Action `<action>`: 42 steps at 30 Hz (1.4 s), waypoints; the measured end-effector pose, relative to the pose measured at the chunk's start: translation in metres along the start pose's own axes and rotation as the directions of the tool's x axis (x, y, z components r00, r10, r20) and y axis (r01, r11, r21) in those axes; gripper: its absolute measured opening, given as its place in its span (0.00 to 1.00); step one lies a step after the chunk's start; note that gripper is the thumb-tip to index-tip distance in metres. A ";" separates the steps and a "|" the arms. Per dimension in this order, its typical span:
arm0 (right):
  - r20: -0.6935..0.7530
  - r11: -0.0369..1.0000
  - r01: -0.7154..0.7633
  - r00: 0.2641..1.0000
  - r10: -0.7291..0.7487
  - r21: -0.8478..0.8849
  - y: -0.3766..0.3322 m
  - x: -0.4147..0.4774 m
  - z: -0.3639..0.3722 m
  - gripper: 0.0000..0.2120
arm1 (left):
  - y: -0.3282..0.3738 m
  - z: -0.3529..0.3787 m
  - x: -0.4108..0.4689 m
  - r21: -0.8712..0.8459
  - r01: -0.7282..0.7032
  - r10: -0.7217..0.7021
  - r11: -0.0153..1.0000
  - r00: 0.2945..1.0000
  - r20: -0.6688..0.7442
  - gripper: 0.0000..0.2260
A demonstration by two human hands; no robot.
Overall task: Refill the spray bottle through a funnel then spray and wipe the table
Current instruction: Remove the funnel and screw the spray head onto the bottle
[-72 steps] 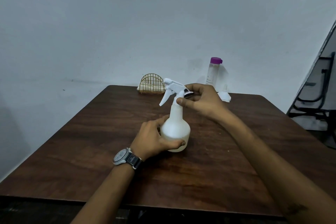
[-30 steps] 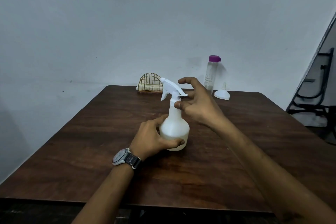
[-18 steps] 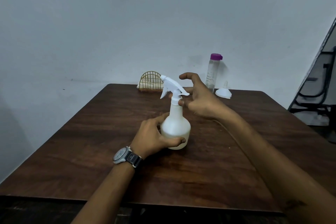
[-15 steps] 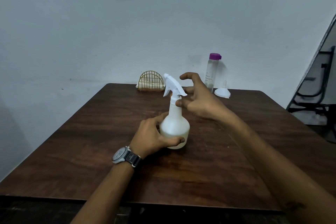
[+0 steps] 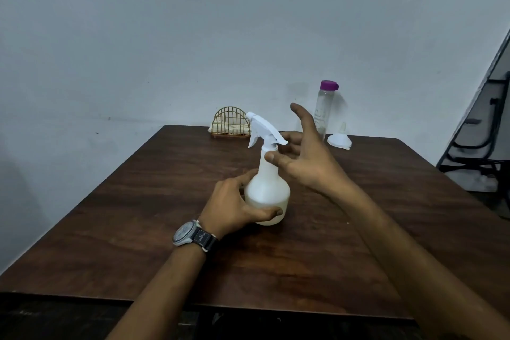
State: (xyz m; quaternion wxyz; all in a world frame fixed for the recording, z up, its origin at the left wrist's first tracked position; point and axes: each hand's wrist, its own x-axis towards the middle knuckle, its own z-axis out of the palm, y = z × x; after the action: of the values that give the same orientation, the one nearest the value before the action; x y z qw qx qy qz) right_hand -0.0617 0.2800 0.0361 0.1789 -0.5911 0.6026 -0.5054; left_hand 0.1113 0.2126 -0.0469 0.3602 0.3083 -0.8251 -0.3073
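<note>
A white spray bottle stands upright in the middle of the brown wooden table, its white trigger head pointing left. My left hand, with a watch on the wrist, grips the bottle's round body. My right hand is at the bottle's neck, its fingers spread; the thumb touches the neck just below the collar. A white funnel sits upside down at the back right, beside a clear bottle with a purple cap.
A gold wire holder with folded cloth or napkins stands at the table's back edge against the white wall. A dark metal chair frame is off the table's right side.
My right hand let go of the trigger head and opened, with its fingers spread at the neck. The trigger head turned a little. My left hand kept its grip on the body.
</note>
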 end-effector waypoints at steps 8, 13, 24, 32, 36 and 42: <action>0.009 0.986 0.085 0.996 -0.085 -0.146 -0.002 0.005 0.003 0.48 | 0.001 0.001 -0.001 0.000 -0.006 0.006 1.000 1.000 -0.019 0.37; 0.041 0.994 0.041 0.998 -0.037 -0.102 -0.001 0.011 -0.005 0.47 | -0.001 0.002 0.000 0.012 -0.005 0.005 1.000 1.000 -0.025 0.37; 0.250 0.786 0.285 0.953 -0.171 -0.549 -0.018 0.005 -0.014 0.31 | -0.004 0.002 0.000 0.017 0.011 -0.011 1.000 1.000 0.003 0.41; 0.222 0.657 0.346 0.938 -0.267 -0.670 -0.027 0.008 -0.037 0.22 | 0.000 -0.005 0.004 0.028 0.019 -0.021 0.999 0.998 0.059 0.42; 0.287 0.615 0.387 0.922 -0.259 -0.687 -0.035 0.014 -0.039 0.18 | 0.015 -0.003 0.012 -0.188 0.011 -0.041 0.982 0.987 -0.157 0.53; 0.313 0.631 0.369 0.928 -0.204 -0.682 -0.044 0.019 -0.037 0.17 | 0.036 0.005 0.032 -0.339 -0.084 -0.044 0.937 0.934 -0.354 0.34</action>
State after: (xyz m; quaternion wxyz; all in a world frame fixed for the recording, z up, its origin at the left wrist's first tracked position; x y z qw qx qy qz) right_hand -0.0730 0.2873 0.0950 -0.0933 -0.7502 0.6292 -0.1807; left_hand 0.0791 0.2136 -0.0106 0.5556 0.2815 -0.6816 -0.3840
